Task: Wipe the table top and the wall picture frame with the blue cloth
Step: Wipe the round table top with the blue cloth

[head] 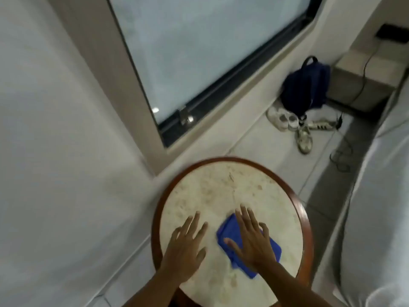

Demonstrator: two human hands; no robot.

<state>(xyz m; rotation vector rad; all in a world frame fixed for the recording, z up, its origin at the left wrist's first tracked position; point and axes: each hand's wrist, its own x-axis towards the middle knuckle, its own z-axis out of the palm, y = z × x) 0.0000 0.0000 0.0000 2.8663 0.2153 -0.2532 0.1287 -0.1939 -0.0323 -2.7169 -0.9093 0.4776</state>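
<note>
I note the table's (230,161) near edge is cut off by the frame bottom. The right hand (252,238) lies flat, fingers spread, pressing the cloth (225,233), and hides its middle; blue shows on both sides. The cloth sits right of centre, toward the near edge. The left hand (186,247) rests flat beside it, fingers spread, gripping nothing. The far half is bare. Everything is motion-blurred.
</note>
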